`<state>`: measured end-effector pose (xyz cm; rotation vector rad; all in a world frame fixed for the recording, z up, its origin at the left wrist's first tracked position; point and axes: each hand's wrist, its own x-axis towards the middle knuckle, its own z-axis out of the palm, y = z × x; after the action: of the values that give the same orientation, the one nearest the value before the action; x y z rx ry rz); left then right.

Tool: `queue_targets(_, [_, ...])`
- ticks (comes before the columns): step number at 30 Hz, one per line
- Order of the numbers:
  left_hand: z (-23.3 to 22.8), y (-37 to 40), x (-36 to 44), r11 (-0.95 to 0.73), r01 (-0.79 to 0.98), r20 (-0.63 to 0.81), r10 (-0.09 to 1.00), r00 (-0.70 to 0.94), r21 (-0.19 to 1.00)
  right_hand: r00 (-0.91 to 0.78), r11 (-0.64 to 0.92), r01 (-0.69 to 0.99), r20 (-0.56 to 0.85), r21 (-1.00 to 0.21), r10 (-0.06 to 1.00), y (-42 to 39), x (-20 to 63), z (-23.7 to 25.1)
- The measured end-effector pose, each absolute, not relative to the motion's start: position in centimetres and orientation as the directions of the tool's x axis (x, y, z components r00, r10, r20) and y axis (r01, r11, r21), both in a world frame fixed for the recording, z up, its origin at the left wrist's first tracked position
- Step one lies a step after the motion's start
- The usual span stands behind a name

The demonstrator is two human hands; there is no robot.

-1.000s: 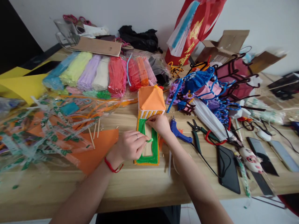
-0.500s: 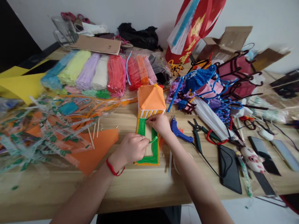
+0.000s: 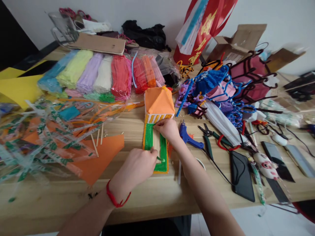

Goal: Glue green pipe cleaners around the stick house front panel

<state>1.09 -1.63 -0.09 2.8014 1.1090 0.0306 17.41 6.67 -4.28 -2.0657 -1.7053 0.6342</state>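
A long wooden table [image 3: 152, 196] carries the whole spread. At its far side lie bagged bundles of pipe cleaners [image 3: 98, 77] in blue, yellow-green, lilac, white, red and orange; to the left sits a heap of clear wrappers [image 3: 41, 137] over an orange foam sheet [image 3: 100, 160].

In the middle stands the craft house [image 3: 157, 131]: an orange roof [image 3: 158, 102] at the far end and, nearer the person, a flat panel of pale sticks framed in green pipe cleaner with an orange border.

The left hand [image 3: 137, 167] rests on the near part of the panel, thumb and forefinger pinched on a short green pipe cleaner end [image 3: 160, 159] at the inner edge of the green frame. The right hand [image 3: 168, 128] is at the far end of the panel just below the roof, fingertips pressed together on the top of the stick strip; what they grip, if anything, is hidden.

Just right of the house lies a blue glue gun [image 3: 188, 137], then pliers [image 3: 208, 139].

The step in hand looks like bedding the loose green end into the frame. The next move would call for pressing that end flat against the sticks while the right hand steadies the panel.
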Motion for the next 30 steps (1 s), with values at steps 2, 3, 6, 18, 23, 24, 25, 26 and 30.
queue_targets(2, [-0.2,-2.2,1.2,-0.724,0.682,-0.041,0.682,0.730,0.102,0.150,-0.177,0.807,-0.095,-0.563,0.984,6.7,17.4,-4.3])
queue_targets(3, [-0.4,-2.4,1.3,-0.729,0.678,-0.047,0.677,0.734,0.095,0.145,-0.172,0.807,-0.093,-0.565,0.985,6.7,17.4,-4.3])
queue_targets(6, [-0.7,-3.0,1.5,-0.742,0.668,-0.054,0.666,0.744,0.063,0.147,-0.173,0.804,-0.092,-0.569,0.985,6.7,17.4,-4.2])
queue_targets(18, [-1.5,-4.5,0.7,-0.782,0.623,0.105,0.617,0.780,-0.035,0.139,-0.165,0.795,-0.090,-0.583,0.986,6.8,17.5,-4.7])
queue_targets(23, [-3.0,-5.6,-0.3,-0.786,0.617,0.260,0.587,0.766,-0.044,0.146,-0.174,0.790,-0.094,-0.588,0.985,6.7,17.5,-4.6])
queue_targets(24, [-3.3,-5.8,-0.4,-0.775,0.631,0.284,0.599,0.749,-0.030,0.149,-0.177,0.788,-0.096,-0.590,0.984,6.6,17.5,-4.6])
queue_targets(25, [-3.5,-5.9,-0.5,-0.761,0.648,0.300,0.618,0.727,-0.004,0.153,-0.181,0.785,-0.098,-0.592,0.983,6.6,17.5,-4.6])
queue_targets(26, [-3.8,-6.1,-0.7,-0.743,0.668,0.311,0.643,0.700,0.032,0.156,-0.184,0.783,-0.100,-0.595,0.983,6.6,17.5,-4.6])
queue_targets(30, [-4.1,-6.4,-0.9,-0.680,0.702,0.300,0.728,0.616,0.211,0.156,-0.188,0.779,-0.106,-0.599,0.982,6.6,17.5,-4.6])
